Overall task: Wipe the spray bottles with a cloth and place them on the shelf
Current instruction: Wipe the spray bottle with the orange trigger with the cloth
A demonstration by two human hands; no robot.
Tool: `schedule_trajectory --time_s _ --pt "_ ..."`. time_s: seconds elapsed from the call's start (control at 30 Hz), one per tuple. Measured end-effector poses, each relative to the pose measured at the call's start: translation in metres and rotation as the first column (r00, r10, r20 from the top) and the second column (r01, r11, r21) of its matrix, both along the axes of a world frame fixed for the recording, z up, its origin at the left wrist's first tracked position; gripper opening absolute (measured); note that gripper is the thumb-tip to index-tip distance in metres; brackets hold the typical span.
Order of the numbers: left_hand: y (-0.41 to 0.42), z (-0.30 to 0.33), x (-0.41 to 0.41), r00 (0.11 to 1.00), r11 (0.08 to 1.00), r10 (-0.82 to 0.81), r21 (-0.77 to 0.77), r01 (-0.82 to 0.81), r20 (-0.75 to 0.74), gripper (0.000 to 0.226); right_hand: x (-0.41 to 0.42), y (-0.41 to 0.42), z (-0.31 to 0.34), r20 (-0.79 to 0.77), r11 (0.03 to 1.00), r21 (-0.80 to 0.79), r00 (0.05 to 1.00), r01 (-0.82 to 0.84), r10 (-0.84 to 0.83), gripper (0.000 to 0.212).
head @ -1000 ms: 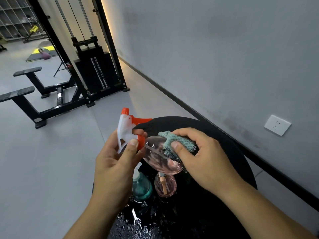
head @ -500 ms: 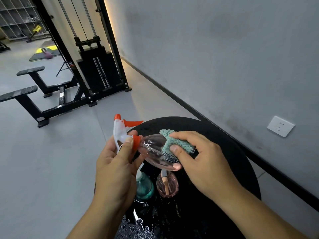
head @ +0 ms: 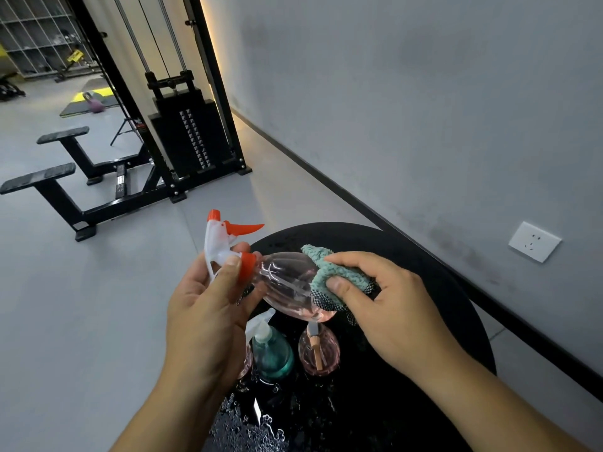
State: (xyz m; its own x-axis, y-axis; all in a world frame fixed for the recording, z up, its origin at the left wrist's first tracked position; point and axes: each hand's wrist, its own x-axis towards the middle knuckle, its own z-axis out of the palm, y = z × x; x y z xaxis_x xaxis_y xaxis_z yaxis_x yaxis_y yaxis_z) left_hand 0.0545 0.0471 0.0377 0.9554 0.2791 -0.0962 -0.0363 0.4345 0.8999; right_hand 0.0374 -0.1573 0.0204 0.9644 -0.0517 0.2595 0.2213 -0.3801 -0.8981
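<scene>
A clear pink spray bottle (head: 287, 282) with a white and orange trigger head lies sideways in the air above a round black table (head: 424, 321). My left hand (head: 208, 308) grips its neck just below the orange collar. My right hand (head: 385, 305) pinches a teal cloth (head: 336, 272) folded over the bottle's base end. Below them on the wet tabletop stand a teal spray bottle (head: 272, 353) and a pink bottle (head: 319, 353). Another pink bottle is mostly hidden behind my left wrist.
Water drops cover the table's near part (head: 248, 425). A grey wall with a white socket (head: 533, 241) runs along the right. A black cable machine (head: 186, 138) and its base bars (head: 65, 190) stand on the grey floor at the left. White shelving (head: 36, 31) is far back left.
The bottle has tilted flatter, its trigger head pointing more to the left. The cloth in my right hand has slid a little along the bottle's body toward its base.
</scene>
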Motion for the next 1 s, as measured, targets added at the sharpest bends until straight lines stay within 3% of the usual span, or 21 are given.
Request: schedule_trajectory --time_s 0.33,0.43,0.53,0.6,0.73,1.0 --pt "-0.010 0.003 -0.004 0.997 0.997 -0.071 -0.039 0.072 0.031 0.017 0.001 0.001 0.000 0.005 0.969 0.241 0.998 0.059 -0.062 0.023" --pt "-0.015 0.002 -0.005 0.994 0.994 -0.105 -0.011 0.106 0.024 0.030 0.000 0.003 0.002 0.013 0.962 0.267 0.998 0.052 -0.057 0.023" --pt "-0.017 -0.001 -0.004 0.985 0.981 -0.170 0.098 0.168 0.008 0.049 -0.001 0.003 0.002 0.018 0.965 0.258 0.998 0.050 -0.056 0.023" --pt "-0.018 -0.003 -0.003 0.980 0.972 -0.195 0.128 0.197 -0.023 0.045 -0.002 0.003 0.002 0.011 0.968 0.248 0.999 0.044 -0.049 0.023" --pt "-0.012 -0.009 0.000 0.976 0.975 -0.208 0.068 0.212 -0.066 0.027 -0.004 0.002 0.002 0.000 0.972 0.235 1.000 0.017 -0.017 0.022" --pt "0.001 -0.009 0.010 0.983 0.987 -0.160 -0.034 0.158 -0.089 0.036 0.000 -0.004 0.003 0.032 0.978 0.194 0.996 0.078 -0.086 0.020"
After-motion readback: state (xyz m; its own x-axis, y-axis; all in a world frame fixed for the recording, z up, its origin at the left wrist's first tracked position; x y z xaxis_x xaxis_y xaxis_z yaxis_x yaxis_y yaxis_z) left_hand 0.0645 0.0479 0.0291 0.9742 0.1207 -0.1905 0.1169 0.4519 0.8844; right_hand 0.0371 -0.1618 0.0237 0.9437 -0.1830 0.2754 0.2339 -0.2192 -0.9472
